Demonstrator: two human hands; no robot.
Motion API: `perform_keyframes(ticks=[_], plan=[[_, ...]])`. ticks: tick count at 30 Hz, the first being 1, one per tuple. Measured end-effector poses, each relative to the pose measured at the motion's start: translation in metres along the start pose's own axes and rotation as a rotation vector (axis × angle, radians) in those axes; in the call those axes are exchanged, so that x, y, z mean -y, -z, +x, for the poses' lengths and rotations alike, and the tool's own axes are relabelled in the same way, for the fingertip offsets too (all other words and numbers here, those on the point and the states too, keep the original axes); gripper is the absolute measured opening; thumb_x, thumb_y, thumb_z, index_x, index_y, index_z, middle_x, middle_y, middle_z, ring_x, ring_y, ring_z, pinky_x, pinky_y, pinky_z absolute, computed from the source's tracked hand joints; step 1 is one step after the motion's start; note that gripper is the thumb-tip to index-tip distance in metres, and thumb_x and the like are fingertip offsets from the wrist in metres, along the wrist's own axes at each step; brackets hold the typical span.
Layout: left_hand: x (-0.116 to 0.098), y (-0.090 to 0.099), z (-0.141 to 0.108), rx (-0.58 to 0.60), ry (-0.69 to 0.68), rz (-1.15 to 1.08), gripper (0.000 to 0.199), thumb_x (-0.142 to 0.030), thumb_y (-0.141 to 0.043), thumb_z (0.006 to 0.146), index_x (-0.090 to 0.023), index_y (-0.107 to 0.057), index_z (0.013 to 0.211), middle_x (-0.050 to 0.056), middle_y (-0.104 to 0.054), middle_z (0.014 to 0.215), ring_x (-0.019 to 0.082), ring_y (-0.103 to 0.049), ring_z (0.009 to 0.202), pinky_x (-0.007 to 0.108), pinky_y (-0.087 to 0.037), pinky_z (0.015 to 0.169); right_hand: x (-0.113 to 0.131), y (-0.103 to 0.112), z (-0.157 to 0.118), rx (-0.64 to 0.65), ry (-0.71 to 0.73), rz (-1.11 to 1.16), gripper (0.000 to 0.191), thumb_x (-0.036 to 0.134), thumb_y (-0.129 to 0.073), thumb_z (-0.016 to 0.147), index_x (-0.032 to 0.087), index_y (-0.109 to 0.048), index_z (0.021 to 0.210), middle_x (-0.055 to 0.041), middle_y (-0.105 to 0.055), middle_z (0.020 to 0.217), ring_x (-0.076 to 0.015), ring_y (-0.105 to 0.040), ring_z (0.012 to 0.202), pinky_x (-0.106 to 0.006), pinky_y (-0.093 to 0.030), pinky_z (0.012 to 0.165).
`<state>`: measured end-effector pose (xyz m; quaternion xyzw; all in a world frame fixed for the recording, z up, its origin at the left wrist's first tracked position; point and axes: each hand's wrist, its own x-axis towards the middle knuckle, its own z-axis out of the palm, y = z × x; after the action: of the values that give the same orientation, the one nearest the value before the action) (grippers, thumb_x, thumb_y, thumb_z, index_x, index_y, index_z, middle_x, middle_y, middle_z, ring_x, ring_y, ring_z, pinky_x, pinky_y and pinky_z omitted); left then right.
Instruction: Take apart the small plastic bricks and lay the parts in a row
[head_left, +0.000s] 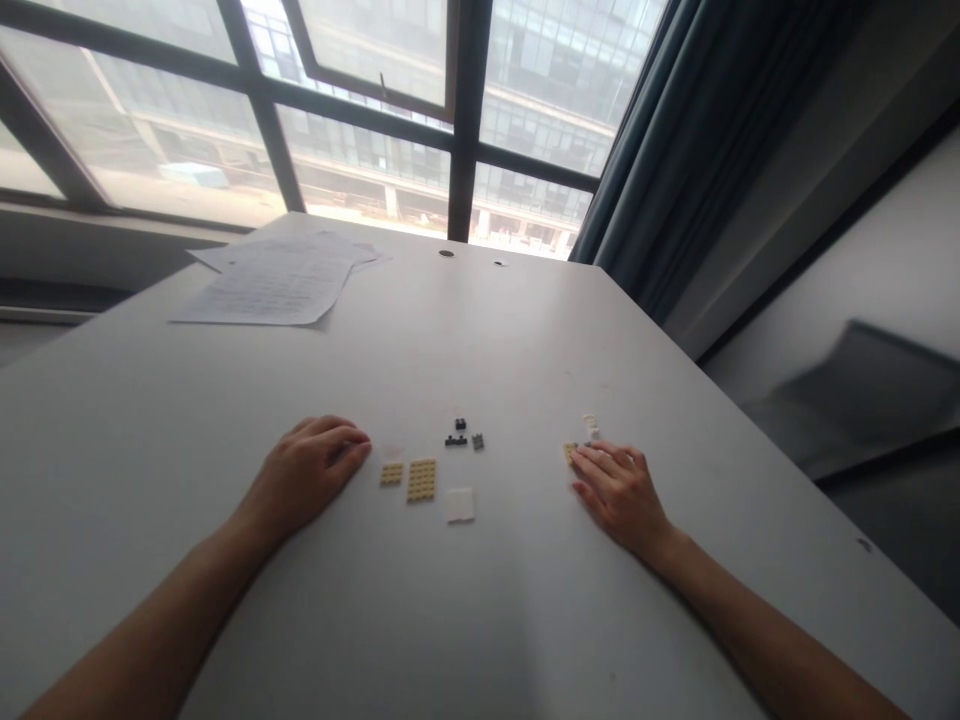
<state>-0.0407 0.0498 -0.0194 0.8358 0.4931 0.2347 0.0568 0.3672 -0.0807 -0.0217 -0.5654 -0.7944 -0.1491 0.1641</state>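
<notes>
My left hand (311,470) rests on the white table, relaxed, thumb and fingers lightly curved, with nothing visible in it. Just right of its fingertips lie a small tan toy-brick plate (391,474) and a larger tan plate (421,480). Nearby is a flat white square piece (460,505). Behind these sit a small black brick (460,424), a dark narrow piece (455,441) and a grey piece (478,441). My right hand (619,495) has its fingers stretched out, fingertips at another tan piece (569,454), partly covering it. A white piece (591,425) lies just beyond those fingers.
Printed paper sheets (270,285) lie at the far left of the table (480,350). Two round holes, one being this dark one (446,254), are near its back edge. Beyond stand windows (367,170) and a dark curtain (675,150). A blurred grey chair-like shape (870,385) is at right.
</notes>
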Motion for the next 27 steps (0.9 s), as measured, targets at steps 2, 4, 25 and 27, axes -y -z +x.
perform_keyframes(ticks=[2, 4, 25, 27], plan=[[-0.001, 0.000, 0.000, -0.004, -0.001, -0.001, 0.032, -0.046, -0.046, 0.085, -0.023, -0.068, 0.085, 0.004, -0.068, 0.097, 0.022, -0.059, 0.094, 0.034, -0.045, 0.087, 0.001, -0.001, 0.001, -0.004, 0.006, 0.002, 0.031, 0.032, -0.049, 0.092, 0.021, -0.060, 0.120, -0.0076, -0.065, 0.119, -0.0241, -0.051, 0.115, -0.042, -0.028, 0.096], [-0.001, 0.000, -0.001, -0.011, -0.006, -0.001, 0.031, -0.045, -0.047, 0.084, -0.022, -0.068, 0.086, 0.004, -0.068, 0.096, 0.022, -0.059, 0.094, 0.034, -0.045, 0.087, 0.001, -0.002, 0.001, -0.003, 0.007, 0.005, 0.032, 0.031, -0.049, 0.093, 0.020, -0.059, 0.120, -0.0083, -0.064, 0.120, -0.0245, -0.051, 0.115, -0.042, -0.029, 0.096], [-0.058, -0.001, -0.039, 0.348, -0.515, 0.100, 0.078, -0.060, -0.041, 0.087, -0.020, -0.015, 0.149, 0.011, -0.024, 0.152, 0.026, -0.024, 0.140, 0.045, -0.012, 0.117, 0.142, -0.002, 0.038, 0.198, 0.235, 0.352, 0.066, 0.051, -0.046, 0.089, 0.005, -0.041, 0.136, -0.0207, -0.045, 0.139, -0.0314, -0.038, 0.130, -0.046, -0.032, 0.109], [-0.060, -0.003, -0.043, 0.372, -0.507, 0.116, 0.077, -0.060, -0.039, 0.088, -0.020, -0.013, 0.149, 0.011, -0.022, 0.153, 0.026, -0.021, 0.141, 0.044, -0.011, 0.117, 0.140, -0.003, 0.036, 0.220, 0.245, 0.350, 0.067, 0.051, -0.045, 0.089, 0.005, -0.040, 0.137, -0.0208, -0.044, 0.140, -0.0310, -0.037, 0.131, -0.046, -0.031, 0.110]])
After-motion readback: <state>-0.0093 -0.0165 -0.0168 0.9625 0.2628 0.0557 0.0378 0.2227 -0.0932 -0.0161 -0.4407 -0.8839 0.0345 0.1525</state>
